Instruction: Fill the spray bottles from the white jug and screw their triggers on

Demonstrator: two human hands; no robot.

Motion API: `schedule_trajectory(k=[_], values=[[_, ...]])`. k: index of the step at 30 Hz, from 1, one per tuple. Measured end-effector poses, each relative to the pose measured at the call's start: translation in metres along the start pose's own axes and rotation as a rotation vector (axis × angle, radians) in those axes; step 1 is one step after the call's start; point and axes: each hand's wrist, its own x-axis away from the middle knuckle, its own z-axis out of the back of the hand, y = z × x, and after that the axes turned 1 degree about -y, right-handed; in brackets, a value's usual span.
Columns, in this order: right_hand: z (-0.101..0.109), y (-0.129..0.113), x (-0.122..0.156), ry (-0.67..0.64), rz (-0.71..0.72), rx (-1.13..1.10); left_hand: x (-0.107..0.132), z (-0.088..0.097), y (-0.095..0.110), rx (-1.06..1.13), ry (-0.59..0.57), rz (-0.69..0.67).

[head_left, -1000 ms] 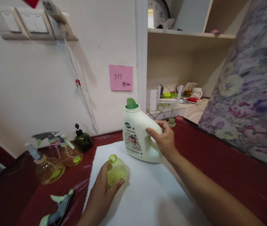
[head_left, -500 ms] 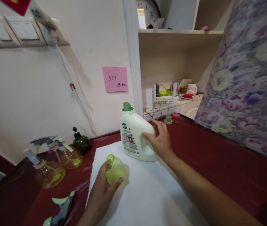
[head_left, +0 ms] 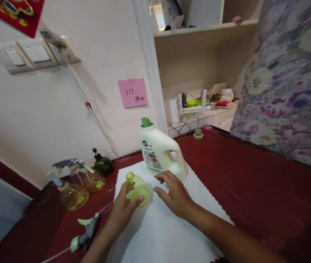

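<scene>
My left hand (head_left: 124, 206) is wrapped round a translucent yellow-green bottle (head_left: 139, 190), which has an open neck and no spray head on it. Just to its right is my right hand (head_left: 174, 195), fingers apart and holding nothing. Behind both hands a large pale green detergent jug (head_left: 158, 149) stands upright on a white cloth (head_left: 155, 233). Its mouth is uncapped, with a green spout showing. A trigger spray head (head_left: 87, 233) with a thin tube lies on the dark red table, left of my left forearm.
Several spray bottles (head_left: 75, 197) and a dark green pump bottle (head_left: 104, 165) stand at the left by the wall. A green cap (head_left: 198, 134) sits near the table's back edge. A white router (head_left: 192, 109) and cables occupy the shelf behind; a floral curtain (head_left: 284, 87) hangs right.
My right hand has left the detergent jug's handle and moved down and left, close to the yellow-green bottle. The left hand keeps its hold. The camera view has shifted slightly.
</scene>
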Motion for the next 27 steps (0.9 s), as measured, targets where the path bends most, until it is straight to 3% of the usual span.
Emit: schedule_trajectory(k=[5, 11, 15, 21, 27], values=[[0.006, 0.011, 0.002, 0.015, -0.034, -0.030, 0.000, 0.016, 0.013, 0.055, 0.073, 0.075], [0.006, 0.011, 0.005, 0.011, -0.035, -0.063, 0.026, 0.025, 0.048, 0.176, 0.072, 0.101], [0.004, 0.008, 0.012, -0.081, 0.014, -0.115, 0.046, 0.011, 0.051, 0.187, -0.002, 0.092], [0.000, 0.004, 0.022, -0.324, 0.112, -0.176, 0.070, -0.022, 0.043, 0.204, -0.106, 0.047], [-0.002, -0.005, 0.026, -0.519, 0.020, -0.245, 0.078, -0.033, 0.035, 0.276, -0.129, -0.033]])
